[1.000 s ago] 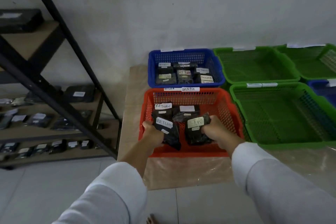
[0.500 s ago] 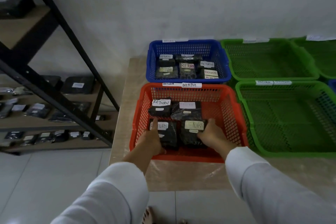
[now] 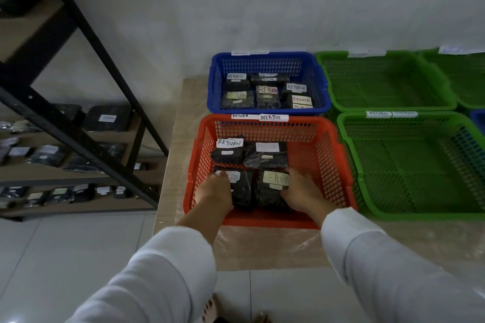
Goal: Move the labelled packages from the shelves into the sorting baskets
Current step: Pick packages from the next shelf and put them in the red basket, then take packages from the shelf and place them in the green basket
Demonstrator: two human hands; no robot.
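Shelves [image 3: 78, 136] left hold more packages. Red basket [image 3: 265, 126]: two front packages, left one [image 3: 242, 189] under left hand [image 3: 215, 191], right one [image 3: 273, 189] beside right hand [image 3: 301, 194]; grip or release unclear. Soft, light bags; hold by sides.

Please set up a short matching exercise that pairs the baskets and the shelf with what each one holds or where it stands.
Things:
1. red basket
2. blue basket
3. near green basket
4. shelf

States:
A. holds no packages
B. stands left of the table, packages on it
C. both hands inside it, on packages
D. by the wall, several RETURN-labelled packages inside

Pairs: 1-C, 2-D, 3-A, 4-B
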